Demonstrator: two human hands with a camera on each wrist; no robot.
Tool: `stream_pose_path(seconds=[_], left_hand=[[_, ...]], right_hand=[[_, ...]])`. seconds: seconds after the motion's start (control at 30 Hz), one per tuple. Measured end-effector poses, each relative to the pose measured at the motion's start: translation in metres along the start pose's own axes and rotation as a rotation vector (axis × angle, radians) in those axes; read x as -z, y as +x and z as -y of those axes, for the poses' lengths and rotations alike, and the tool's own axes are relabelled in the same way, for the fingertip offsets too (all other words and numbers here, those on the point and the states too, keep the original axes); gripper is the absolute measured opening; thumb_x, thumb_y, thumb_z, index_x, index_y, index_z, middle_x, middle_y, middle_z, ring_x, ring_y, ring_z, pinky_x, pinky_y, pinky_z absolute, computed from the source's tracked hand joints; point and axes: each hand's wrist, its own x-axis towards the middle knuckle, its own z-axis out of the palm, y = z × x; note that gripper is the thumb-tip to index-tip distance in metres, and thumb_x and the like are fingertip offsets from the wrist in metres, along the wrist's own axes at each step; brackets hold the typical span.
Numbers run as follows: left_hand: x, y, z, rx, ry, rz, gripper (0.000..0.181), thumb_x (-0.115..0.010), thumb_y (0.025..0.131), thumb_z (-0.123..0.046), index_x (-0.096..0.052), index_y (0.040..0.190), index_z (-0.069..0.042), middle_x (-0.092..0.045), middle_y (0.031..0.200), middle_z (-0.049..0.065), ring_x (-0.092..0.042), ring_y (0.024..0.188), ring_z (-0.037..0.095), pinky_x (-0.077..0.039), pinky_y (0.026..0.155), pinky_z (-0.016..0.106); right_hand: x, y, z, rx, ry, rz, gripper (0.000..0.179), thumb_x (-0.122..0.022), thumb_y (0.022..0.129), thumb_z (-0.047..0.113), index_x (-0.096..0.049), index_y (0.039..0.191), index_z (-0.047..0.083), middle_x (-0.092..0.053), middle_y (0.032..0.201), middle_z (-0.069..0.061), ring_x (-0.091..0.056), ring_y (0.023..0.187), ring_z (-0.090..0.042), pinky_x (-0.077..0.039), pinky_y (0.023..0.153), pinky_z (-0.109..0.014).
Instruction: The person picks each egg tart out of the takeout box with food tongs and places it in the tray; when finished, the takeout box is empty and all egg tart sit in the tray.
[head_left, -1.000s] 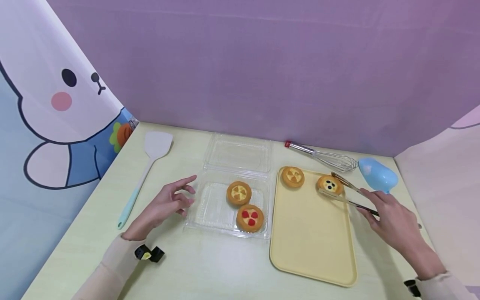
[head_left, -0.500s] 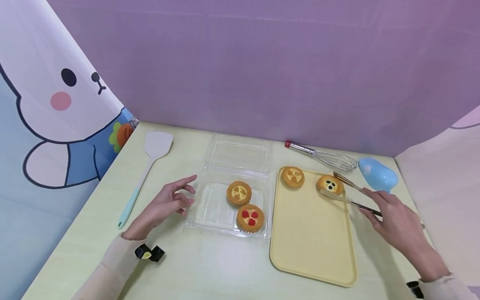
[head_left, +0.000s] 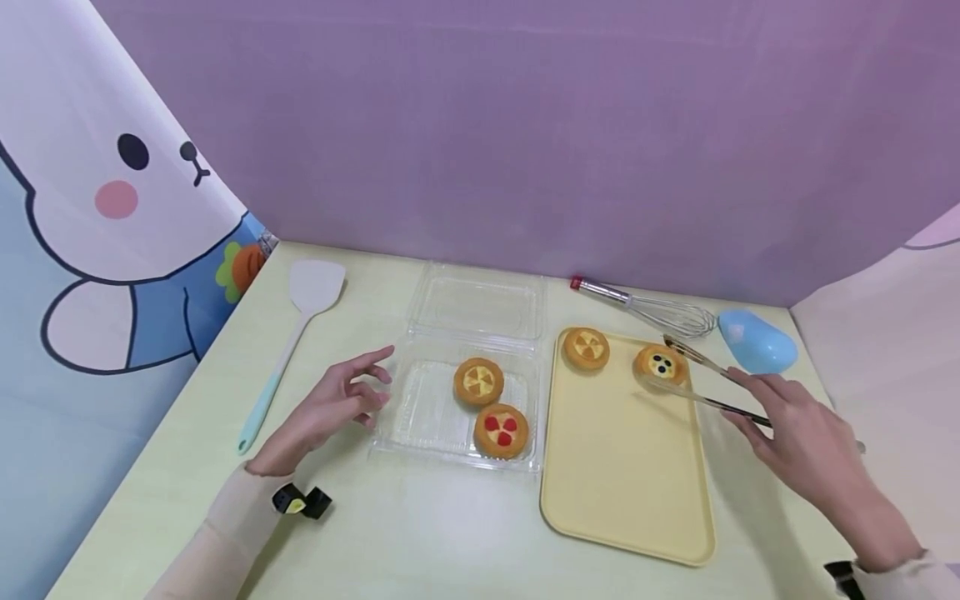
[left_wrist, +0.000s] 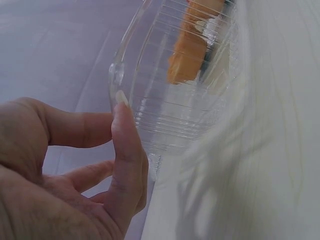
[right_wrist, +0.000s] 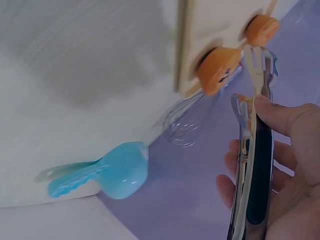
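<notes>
My right hand (head_left: 813,446) grips metal tongs (right_wrist: 257,165) with dark handle panels. In the head view, the tongs' tips lie on either side of a tart with blueberry-like dots (head_left: 662,365) at the yellow tray's (head_left: 626,492) far right corner; whether they touch it I cannot tell. Another tart (head_left: 587,348) sits in the far left corner. My left hand (head_left: 330,408), fingers loosely bent, is at the left rim of a clear plastic clamshell box (head_left: 423,408); contact is unclear. Inside the opened box are a yellow-topped tart (head_left: 478,381) and a red-topped tart (head_left: 501,431).
A white spatula with a mint handle (head_left: 258,412) lies at the left of the table. Behind the tray are a whisk (head_left: 671,315) and a light blue scoop-like utensil (head_left: 757,342). A purple cloth (head_left: 510,150) hangs at the back.
My right hand has drifted right and slightly nearer with the tongs. The tart between their tips stays in its tray corner. My left hand has hardly moved.
</notes>
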Motion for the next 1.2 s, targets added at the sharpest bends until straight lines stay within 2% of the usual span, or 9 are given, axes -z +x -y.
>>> stream_pose_path(seconds=[0.17,0.3,0.43,0.57,0.67,0.8,1.0,1.2], left_hand=[[0.001,0.001,-0.001,0.004,0.01,-0.004,0.078,-0.063,0.094,0.003,-0.029,0.164,-0.005,-0.045,0.131,0.03,-0.059,0.073,0.015,-0.059,0.061,0.028],[0.001,0.0,-0.001,0.009,0.021,-0.009,0.078,-0.063,0.094,0.003,-0.029,0.164,-0.005,-0.046,0.131,0.03,-0.059,0.073,0.015,-0.059,0.061,0.028],[0.001,-0.001,-0.001,0.011,0.023,-0.013,0.078,-0.063,0.094,0.004,-0.029,0.164,-0.004,-0.046,0.131,0.029,-0.059,0.074,0.015,-0.06,0.061,0.028],[0.0,-0.001,-0.001,0.015,0.021,-0.016,0.078,-0.062,0.093,0.005,-0.029,0.164,-0.004,-0.047,0.13,0.029,-0.06,0.075,0.017,-0.059,0.061,0.028],[-0.001,-0.002,-0.001,0.02,0.02,-0.015,0.079,-0.062,0.093,0.005,-0.029,0.164,-0.004,-0.046,0.131,0.028,-0.059,0.075,0.017,-0.059,0.061,0.028],[-0.001,-0.001,-0.002,0.018,0.01,-0.014,0.078,-0.062,0.094,0.006,-0.029,0.164,-0.004,-0.046,0.13,0.029,-0.058,0.073,0.016,-0.059,0.061,0.028],[-0.002,-0.001,-0.002,0.009,-0.005,-0.012,0.077,-0.061,0.093,0.007,-0.029,0.163,-0.001,-0.045,0.128,0.03,-0.056,0.069,0.013,-0.058,0.059,0.027],[-0.003,0.0,-0.003,0.012,0.004,-0.015,0.078,-0.062,0.093,0.006,-0.029,0.164,-0.002,-0.046,0.129,0.029,-0.057,0.07,0.016,-0.058,0.06,0.027]], right_hand=[[0.002,0.016,0.018,0.052,0.016,-0.031,0.065,-0.089,0.075,0.015,-0.067,0.136,0.015,-0.074,0.114,-0.009,-0.072,0.091,-0.035,-0.053,0.055,-0.053],[0.0,0.033,0.037,0.132,0.029,-0.048,0.065,-0.089,0.077,0.016,-0.067,0.138,0.017,-0.075,0.115,-0.005,-0.073,0.093,-0.03,-0.056,0.06,-0.05],[-0.006,0.051,0.059,0.218,0.045,-0.04,0.064,-0.087,0.079,0.018,-0.067,0.139,0.015,-0.075,0.118,-0.006,-0.072,0.1,-0.03,-0.058,0.066,-0.048],[-0.014,0.068,0.08,0.289,0.061,-0.029,0.062,-0.086,0.081,0.019,-0.066,0.139,0.013,-0.074,0.123,-0.007,-0.071,0.101,-0.031,-0.058,0.067,-0.048],[-0.021,0.08,0.093,0.339,0.063,-0.015,0.061,-0.085,0.083,0.02,-0.065,0.14,0.013,-0.073,0.125,-0.007,-0.07,0.105,-0.031,-0.06,0.076,-0.049],[-0.028,0.094,0.108,0.386,0.053,0.019,0.058,-0.085,0.085,0.025,-0.066,0.14,0.015,-0.073,0.125,-0.007,-0.07,0.109,-0.029,-0.06,0.081,-0.049],[-0.035,0.109,0.125,0.447,0.073,0.124,0.052,-0.082,0.09,0.029,-0.067,0.138,0.017,-0.073,0.123,-0.004,-0.071,0.103,-0.024,-0.059,0.072,-0.042],[-0.041,0.115,0.139,0.473,0.076,0.198,0.054,-0.082,0.09,0.03,-0.066,0.139,0.014,-0.071,0.119,-0.004,-0.068,0.102,-0.021,-0.059,0.075,-0.042]])
